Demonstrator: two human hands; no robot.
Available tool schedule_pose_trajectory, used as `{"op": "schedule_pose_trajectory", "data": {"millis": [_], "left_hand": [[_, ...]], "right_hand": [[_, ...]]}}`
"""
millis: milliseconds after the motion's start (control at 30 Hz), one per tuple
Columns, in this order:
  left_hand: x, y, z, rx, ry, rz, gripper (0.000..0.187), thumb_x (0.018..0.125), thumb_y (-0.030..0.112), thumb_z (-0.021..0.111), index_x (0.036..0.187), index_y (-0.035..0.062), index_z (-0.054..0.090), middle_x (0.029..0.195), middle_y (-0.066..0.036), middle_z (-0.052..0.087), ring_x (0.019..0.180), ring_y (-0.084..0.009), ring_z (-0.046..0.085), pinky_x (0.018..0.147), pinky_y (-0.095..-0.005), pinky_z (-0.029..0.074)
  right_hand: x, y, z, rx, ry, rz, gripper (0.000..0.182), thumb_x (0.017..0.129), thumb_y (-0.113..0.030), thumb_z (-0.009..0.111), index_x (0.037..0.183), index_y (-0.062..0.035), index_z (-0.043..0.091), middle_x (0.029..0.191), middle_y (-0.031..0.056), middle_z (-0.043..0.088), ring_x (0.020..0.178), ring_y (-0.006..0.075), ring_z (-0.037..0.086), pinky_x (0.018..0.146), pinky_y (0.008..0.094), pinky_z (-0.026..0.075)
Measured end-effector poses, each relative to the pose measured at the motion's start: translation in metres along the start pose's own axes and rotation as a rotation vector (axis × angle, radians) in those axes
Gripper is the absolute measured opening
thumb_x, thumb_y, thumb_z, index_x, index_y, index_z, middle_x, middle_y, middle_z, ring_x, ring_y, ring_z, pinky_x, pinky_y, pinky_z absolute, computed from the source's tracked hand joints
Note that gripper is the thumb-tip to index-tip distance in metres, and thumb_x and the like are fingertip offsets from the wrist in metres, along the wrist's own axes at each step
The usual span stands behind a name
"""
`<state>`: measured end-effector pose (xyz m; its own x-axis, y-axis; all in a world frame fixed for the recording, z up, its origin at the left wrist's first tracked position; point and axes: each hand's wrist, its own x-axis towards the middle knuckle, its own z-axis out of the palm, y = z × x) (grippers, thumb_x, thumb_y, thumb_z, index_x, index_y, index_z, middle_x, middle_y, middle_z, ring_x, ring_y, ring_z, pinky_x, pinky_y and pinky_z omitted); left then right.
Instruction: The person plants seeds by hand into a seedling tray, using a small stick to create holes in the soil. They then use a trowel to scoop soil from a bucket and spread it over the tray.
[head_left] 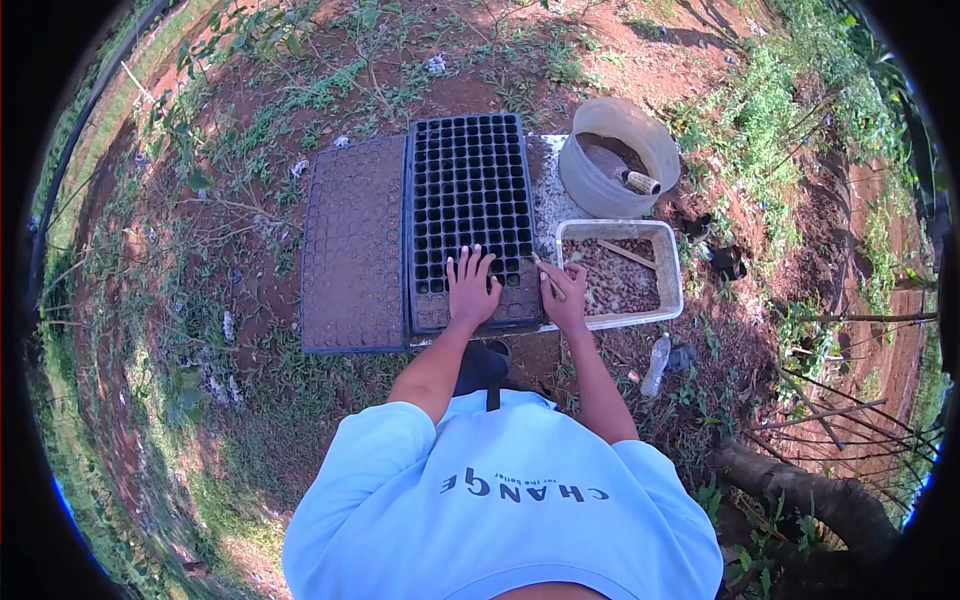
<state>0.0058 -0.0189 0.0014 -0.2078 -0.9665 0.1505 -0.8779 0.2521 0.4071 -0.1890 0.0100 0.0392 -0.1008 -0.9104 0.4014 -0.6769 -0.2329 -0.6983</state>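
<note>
A black seedling tray [472, 180] with many small square cells lies in front of me. Most of its cells look dark and hollow, while the nearest rows hold brown soil. My left hand [473, 290] rests on these near rows, fingers spread and pointing away from me. By the tray's right edge, my right hand [566, 296] is closed round a short, thin wooden stick [557, 288]. Just right of that hand stands a white rectangular basin [672, 262] holding brown and whitish seed-like pieces. Another wooden stick [627, 254] lies across its contents.
A second tray [355, 245], filled with soil, lies to the left. Behind the basin stands a round, pale tub [610, 195] with soil and a cylindrical scoop-like piece [641, 182] inside. A plastic bottle [656, 364] lies on the ground at right, near a thick log [800, 488].
</note>
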Motion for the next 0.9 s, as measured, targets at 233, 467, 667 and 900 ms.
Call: {"op": "schedule_pose_trajectory", "data": {"millis": [233, 467, 667, 900], "left_hand": [[-0.0005, -0.0005, -0.0004, 0.007, -0.011, 0.004, 0.050, 0.087, 0.025, 0.053, 0.136, 0.0147, 0.048, 0.149, -0.012, 0.038, 0.144, -0.0305, 0.025, 0.119, -0.0550, 0.010], [-0.0004, -0.0012, -0.0002, -0.006, -0.001, 0.009, 0.049, 0.087, 0.024, 0.053, 0.135, 0.0141, 0.048, 0.148, -0.012, 0.039, 0.144, -0.0308, 0.026, 0.119, -0.0555, 0.010], [-0.0005, -0.0012, 0.0004, -0.006, 0.015, 0.016, 0.049, 0.087, 0.025, 0.053, 0.135, 0.0141, 0.049, 0.148, -0.012, 0.039, 0.144, -0.0306, 0.026, 0.119, -0.0555, 0.010], [-0.0006, -0.0019, -0.0002, -0.014, 0.008, 0.011, 0.050, 0.087, 0.024, 0.053, 0.135, 0.0146, 0.048, 0.149, -0.012, 0.039, 0.145, -0.0306, 0.025, 0.119, -0.0551, 0.010]], "right_hand": [[-0.0025, 0.0025, -0.0010, -0.048, -0.032, -0.001, 0.019, 0.086, -0.008, 0.065, 0.103, -0.0129, 0.074, 0.099, 0.0033, 0.073, 0.102, 0.0256, 0.049, 0.096, 0.0370, 0.037], [-0.0017, 0.0022, -0.0009, -0.037, -0.050, 0.013, 0.020, 0.085, -0.007, 0.066, 0.102, -0.0145, 0.074, 0.099, 0.0021, 0.073, 0.103, 0.0268, 0.047, 0.096, 0.0372, 0.037], [-0.0017, 0.0020, -0.0001, -0.059, -0.065, 0.013, 0.020, 0.085, -0.008, 0.066, 0.101, -0.0158, 0.074, 0.097, 0.0014, 0.073, 0.104, 0.0275, 0.046, 0.095, 0.0378, 0.038], [-0.0021, 0.0034, 0.0012, -0.053, -0.062, 0.003, 0.019, 0.085, -0.007, 0.066, 0.101, -0.0152, 0.073, 0.098, 0.0013, 0.073, 0.103, 0.0268, 0.046, 0.096, 0.0379, 0.036]]}}
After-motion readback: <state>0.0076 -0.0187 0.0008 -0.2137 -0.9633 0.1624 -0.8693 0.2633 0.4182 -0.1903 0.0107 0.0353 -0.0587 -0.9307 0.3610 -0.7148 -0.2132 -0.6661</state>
